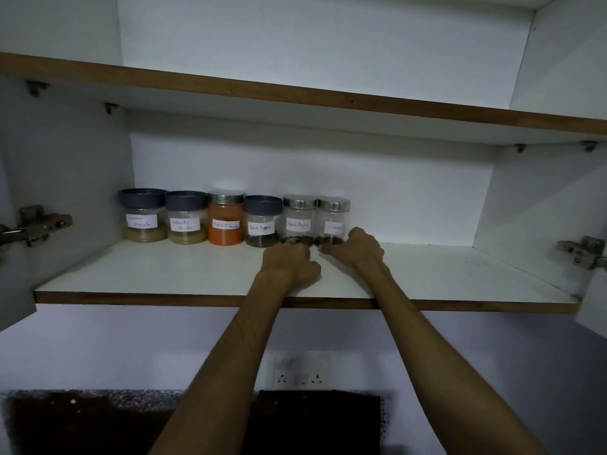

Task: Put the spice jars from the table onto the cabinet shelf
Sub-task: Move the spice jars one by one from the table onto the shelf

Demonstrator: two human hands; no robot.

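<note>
shelf [164, 274] of open cabinet, white, brown front edge, six spice jars lined along back wall from 9 o'clock toward centre. garam masala jar [143, 215] at far 9 o'clock end, dark lid, pale powder. coriander powder jar [185, 218] next at its 3 o'clock, touching or just beside. red chilli powder jar [226, 219], steel lid, orange fill. black pepper jar with dark lid [262, 222]. black pepper jar with steel lid [298, 221]. cloves jar [333, 221] last at 3 o'clock end, pressed against steel-lidded pepper jar. left hand [290, 261] at 6 o'clock of steel-lidded pepper jar, fingers curled at its base; clamped or merely touching cannot be told. right hand [359, 247] at 5 o'clock of cloves jar, fingers curled at its base; grip likewise cannot be told. hinges [36, 224] on both side walls. wall socket [300, 372] below shelf at 6 o'clock. dark countertop [82, 418] at bottom edge.
</note>
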